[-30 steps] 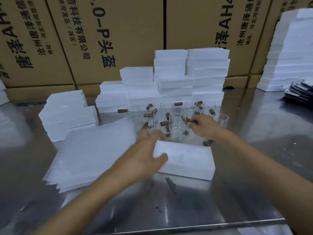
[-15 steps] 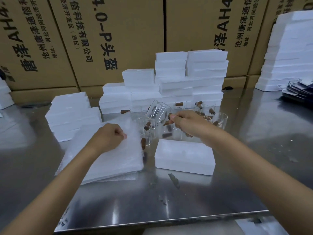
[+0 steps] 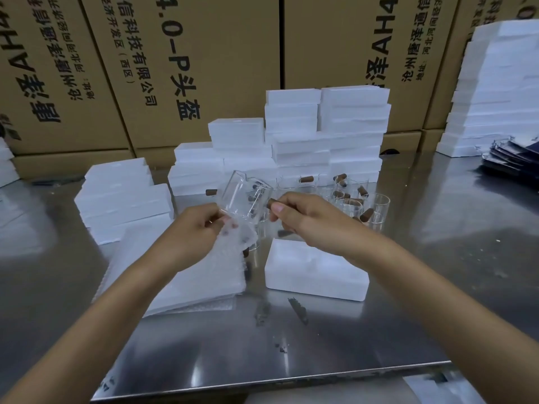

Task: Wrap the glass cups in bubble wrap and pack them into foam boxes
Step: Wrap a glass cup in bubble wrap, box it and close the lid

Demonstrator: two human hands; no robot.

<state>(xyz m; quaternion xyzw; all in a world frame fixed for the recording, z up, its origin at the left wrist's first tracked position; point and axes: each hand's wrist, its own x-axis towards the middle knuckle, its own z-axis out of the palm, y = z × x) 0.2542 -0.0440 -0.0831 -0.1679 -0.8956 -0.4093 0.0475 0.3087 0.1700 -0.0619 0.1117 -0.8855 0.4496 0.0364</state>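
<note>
Now our right hand (image 3: 303, 217) grips the brown handle of a tipped glass cup (image 3: 245, 199), and our left hand (image 3: 198, 231) pinches a bubble wrap sheet (image 3: 233, 246) under it.

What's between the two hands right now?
Head view: the tilted glass cup, its brown handle held by the right hand; the left hand pinches a bubble wrap sheet at the cup's base.

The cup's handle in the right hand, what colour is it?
Brown, on a clear glass cup; the handle shows in the head view.
</note>
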